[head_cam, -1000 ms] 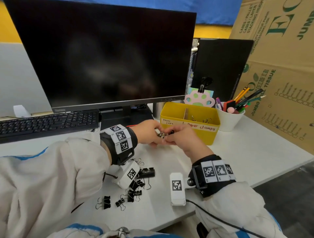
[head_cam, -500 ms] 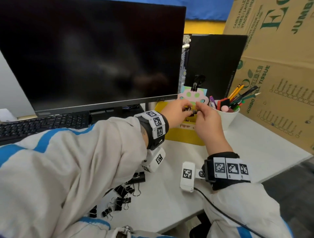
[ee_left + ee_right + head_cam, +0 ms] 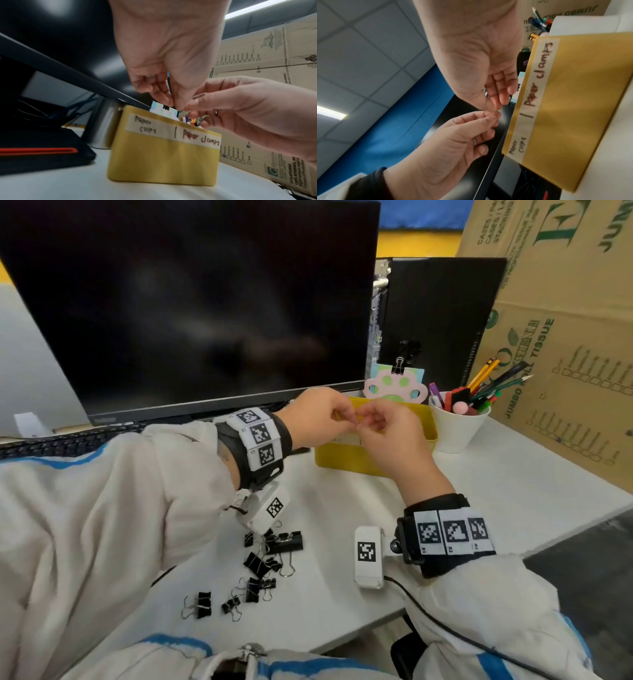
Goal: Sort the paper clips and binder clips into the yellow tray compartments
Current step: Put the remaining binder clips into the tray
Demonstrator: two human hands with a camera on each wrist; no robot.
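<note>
The yellow tray [image 3: 342, 463] stands behind my hands, and its front tape reads "Paper clips" on the left and "Paper clamps" on the right [image 3: 163, 159] [image 3: 573, 108]. Both hands hover over its left half with fingertips meeting. My left hand [image 3: 349, 419] [image 3: 175, 106] pinches with thumb and fingers. My right hand [image 3: 364, 423] [image 3: 494, 106] pinches at the same spot. A small clip between the fingertips is almost wholly hidden. Several black binder clips [image 3: 270, 556] lie loose on the white table under my left wrist.
A white cup of pens [image 3: 459, 426] stands right of the tray, and a paw-shaped note [image 3: 394, 386] is clipped behind it. The monitor [image 3: 191, 302] and keyboard [image 3: 68, 441] fill the back left. A cardboard box [image 3: 565, 354] walls the right. The table edge [image 3: 565, 522] runs close on the right.
Both hands rose together from just in front of the tray to above its left half, still pinched together. The binder clips on the table have not moved.
</note>
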